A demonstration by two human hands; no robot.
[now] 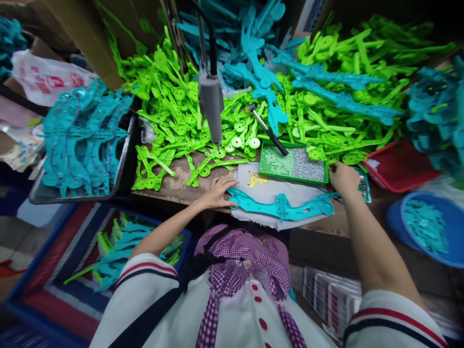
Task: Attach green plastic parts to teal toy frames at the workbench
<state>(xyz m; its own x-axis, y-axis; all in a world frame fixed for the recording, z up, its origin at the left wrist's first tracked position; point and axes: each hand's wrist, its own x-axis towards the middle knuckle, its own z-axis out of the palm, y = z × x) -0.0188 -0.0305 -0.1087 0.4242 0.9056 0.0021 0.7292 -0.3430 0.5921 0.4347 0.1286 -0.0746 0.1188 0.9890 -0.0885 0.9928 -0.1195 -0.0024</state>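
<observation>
A long turquoise plastic part (266,207), slightly curved with a raised middle, lies on a pale cloth (239,174) with a yellow cartoon figure. My left hand (218,193) holds its left end, with the thumb along the near side and the fingers along the far side. My right hand (344,180) is past the part's other end, beside the corner of a green tray (293,178) of small silvery pieces. Its fingers are curled together, and whatever they hold is hidden. Near the right wrist sit small metal-looking bits (363,186).
A grey electric screwdriver (212,106) hangs over heaped lime-green plastic parts (174,106). A hammer (268,129) rests on the green tray. On the right are a red tray (402,166) and a blue tub (400,224); stacked turquoise assemblies (85,140) stand left.
</observation>
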